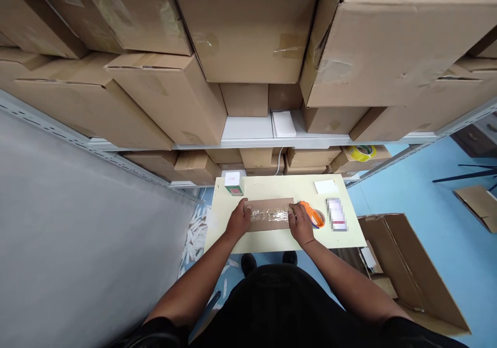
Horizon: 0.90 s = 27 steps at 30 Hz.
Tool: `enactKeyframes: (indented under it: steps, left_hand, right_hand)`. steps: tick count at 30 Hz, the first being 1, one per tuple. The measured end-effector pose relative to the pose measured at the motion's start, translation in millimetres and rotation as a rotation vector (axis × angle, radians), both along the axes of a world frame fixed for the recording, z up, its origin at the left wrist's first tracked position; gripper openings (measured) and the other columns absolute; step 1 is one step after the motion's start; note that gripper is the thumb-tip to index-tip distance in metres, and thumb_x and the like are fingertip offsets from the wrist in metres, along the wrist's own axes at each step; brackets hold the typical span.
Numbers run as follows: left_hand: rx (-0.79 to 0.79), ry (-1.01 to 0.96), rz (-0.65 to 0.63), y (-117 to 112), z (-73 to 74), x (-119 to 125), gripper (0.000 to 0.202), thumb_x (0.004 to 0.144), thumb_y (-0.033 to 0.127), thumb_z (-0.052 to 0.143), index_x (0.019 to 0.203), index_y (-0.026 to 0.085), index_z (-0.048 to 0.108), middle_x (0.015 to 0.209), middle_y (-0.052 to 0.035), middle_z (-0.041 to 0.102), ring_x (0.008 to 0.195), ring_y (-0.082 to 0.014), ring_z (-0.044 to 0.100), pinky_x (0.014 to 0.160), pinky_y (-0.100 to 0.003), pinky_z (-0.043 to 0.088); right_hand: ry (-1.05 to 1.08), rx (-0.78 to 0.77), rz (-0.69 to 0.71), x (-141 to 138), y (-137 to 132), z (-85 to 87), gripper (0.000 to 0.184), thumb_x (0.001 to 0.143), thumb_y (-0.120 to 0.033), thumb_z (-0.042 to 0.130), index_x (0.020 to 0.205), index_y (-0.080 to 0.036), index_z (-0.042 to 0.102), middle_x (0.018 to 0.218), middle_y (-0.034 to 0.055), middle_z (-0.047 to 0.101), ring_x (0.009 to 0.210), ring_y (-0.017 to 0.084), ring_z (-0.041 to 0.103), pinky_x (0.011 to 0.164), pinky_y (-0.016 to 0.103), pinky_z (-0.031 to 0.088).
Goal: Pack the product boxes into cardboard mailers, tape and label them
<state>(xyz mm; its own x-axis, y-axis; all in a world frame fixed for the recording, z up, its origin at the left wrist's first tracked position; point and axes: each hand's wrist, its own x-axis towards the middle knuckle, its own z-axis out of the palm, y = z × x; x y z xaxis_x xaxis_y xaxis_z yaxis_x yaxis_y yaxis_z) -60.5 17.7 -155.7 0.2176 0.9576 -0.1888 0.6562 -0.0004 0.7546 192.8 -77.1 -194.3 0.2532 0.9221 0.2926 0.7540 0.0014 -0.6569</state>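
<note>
- I'm seeing the left hand (237,219) gripping the taped box (269,217).
- The right hand (301,225) is touching its right end; how tightly is escaping me.
- The box is showing over the table (267,242).

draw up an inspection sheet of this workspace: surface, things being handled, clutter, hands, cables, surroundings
Surface: pale yellow table
Things handled: cardboard box, clear tape across its top
Clutter: orange tape dispenser and white-and-green box on the table; white strips on the floor
Hands: left hand at the cardboard box's left end, right hand at its right
Cables: white cord at the lower shelf
Surroundings: loaded shelving, open carton
</note>
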Motion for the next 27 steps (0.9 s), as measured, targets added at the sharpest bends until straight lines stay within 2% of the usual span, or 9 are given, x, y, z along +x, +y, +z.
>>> enactKeyframes:
  steps: [6,10,16,21,27]
  left_hand:
    - [-0.002,0.013,0.018,-2.7,-2.0,0.9,0.043,0.101,0.037,0.041,0.138,0.018,0.053,0.118,-0.0145,0.072,0.11,-0.0295,0.068,0.098,-0.042,0.05]
    - [-0.032,0.023,0.027,-3.9,-2.7,2.2,0.039,0.1,0.034,0.045,0.134,0.019,0.055,0.112,-0.0134,0.073,0.105,-0.0291,0.07,0.096,-0.041,0.05]
    - [-0.102,0.046,0.03,-5.8,-5.7,1.7,0.036,0.096,0.029,0.05,0.131,0.021,0.056,0.102,-0.0114,0.075,0.097,-0.0289,0.071,0.089,-0.039,0.05]
    - [-0.129,0.079,0.007,-1.6,-6.5,0.0,0.032,0.097,0.032,0.049,0.126,0.022,0.057,0.096,-0.0098,0.074,0.09,-0.0289,0.071,0.083,-0.037,0.05]
    - [-0.111,0.065,-0.039,-9.4,-9.9,11.5,0.033,0.099,0.032,0.044,0.127,0.02,0.055,0.104,-0.0132,0.073,0.096,-0.0301,0.07,0.086,-0.039,0.05]
  right_hand:
    - [-0.031,-0.029,0.0,-0.4,-1.1,0.9,0.038,0.105,-0.036,0.038,0.129,-0.023,0.064,0.121,0.0147,0.065,0.119,0.031,0.06,0.108,0.056,0.049]
    - [-0.049,-0.074,0.023,2.0,-0.8,4.7,0.037,0.104,-0.035,0.039,0.126,-0.021,0.066,0.117,0.0148,0.065,0.116,0.031,0.06,0.102,0.052,0.053]
    - [-0.045,-0.099,0.028,4.4,-5.1,4.4,0.036,0.102,-0.033,0.042,0.123,-0.021,0.069,0.116,0.0146,0.066,0.111,0.03,0.063,0.096,0.049,0.056]
    - [-0.072,-0.136,0.03,8.0,0.7,6.4,0.033,0.1,-0.03,0.045,0.118,-0.022,0.071,0.115,0.0137,0.066,0.106,0.029,0.065,0.094,0.045,0.056]
    - [-0.087,-0.161,0.018,18.5,-8.6,8.6,0.032,0.1,-0.031,0.045,0.118,-0.021,0.07,0.121,0.0136,0.065,0.11,0.029,0.065,0.091,0.043,0.057]
